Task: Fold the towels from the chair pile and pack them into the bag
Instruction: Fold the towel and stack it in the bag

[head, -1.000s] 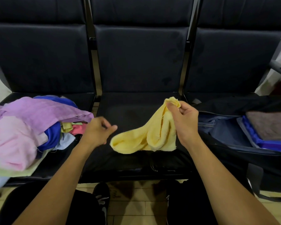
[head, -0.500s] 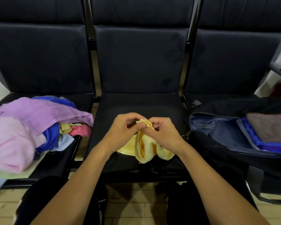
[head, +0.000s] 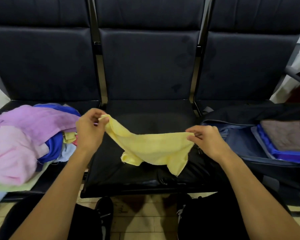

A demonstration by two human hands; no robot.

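**Yellow towel now pulled open**

L to R: the pile (head: 29, 139) sits on the left seat. My left hand (head: 89, 130) pinches one corner of the yellow towel (head: 151, 149); right hand (head: 207, 141) pinches the other. Half a sec ago it was bunched betw. both hands; now it's spread over the middle seat (head: 145, 177), ready to fold. Bag (head: 249, 160) lies open on the right seat w/ towels inside.

Middle seat (head: 145, 115) open behind yellow towel (head: 151, 148); towel pile (head: 24, 135) blocks left, bag (head: 249, 146) right.
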